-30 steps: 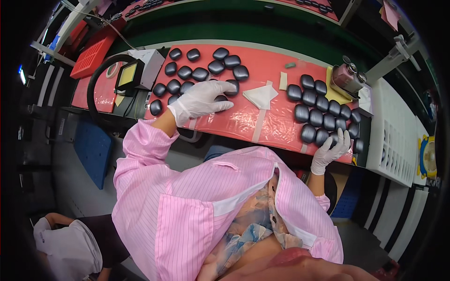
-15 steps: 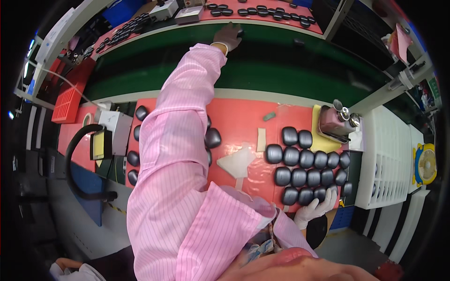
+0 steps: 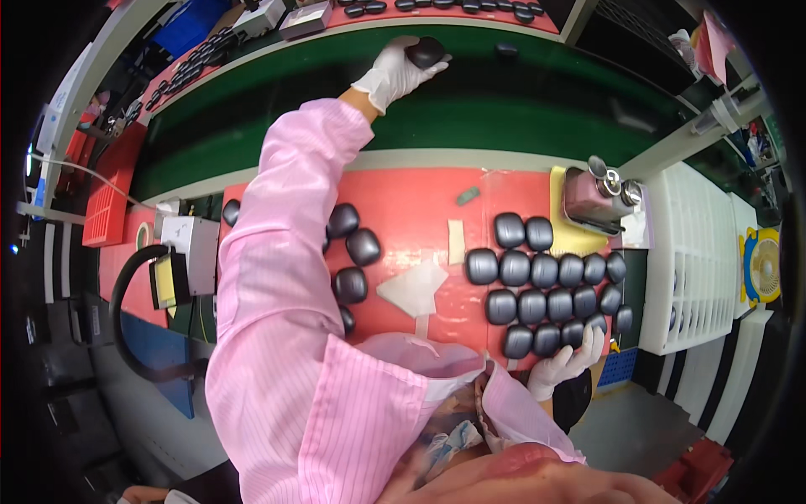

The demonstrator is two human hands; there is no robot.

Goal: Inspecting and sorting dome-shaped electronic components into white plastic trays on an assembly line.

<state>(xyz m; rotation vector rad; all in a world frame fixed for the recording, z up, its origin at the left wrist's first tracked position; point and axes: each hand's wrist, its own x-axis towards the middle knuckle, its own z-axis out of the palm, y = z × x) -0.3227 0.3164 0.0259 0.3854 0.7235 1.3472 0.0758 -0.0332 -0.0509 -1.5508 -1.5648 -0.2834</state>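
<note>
My left hand [image 3: 395,74], in a white glove, reaches far out over the green conveyor belt [image 3: 277,109]. Its fingers grip a rounded black case [image 3: 426,52], smooth and pebble-shaped. Down at the right, my gloved right hand [image 3: 564,367] lies at the near edge of the red mat [image 3: 411,202]. Its fingers are apart, and their tips touch a black case [image 3: 596,322] at the end of the nearest row. Similar cases [image 3: 531,307] sit in rows beside that hand. More cases [image 3: 363,247] lie left of the mat's middle, partly hidden by my left sleeve.
Another dark case [image 3: 505,50] lies on the belt. A metal container with pump-top bottles [image 3: 592,200] stands on a yellow sheet. White racks [image 3: 693,269] rise at the right; a white box [image 3: 190,248] and a black curved tube [image 3: 117,307] are at the left.
My left hand now has a black case lifted in its fingers, drawn slightly nearer. The right hand stays by the nearest row. The whole view has shifted a little.
</note>
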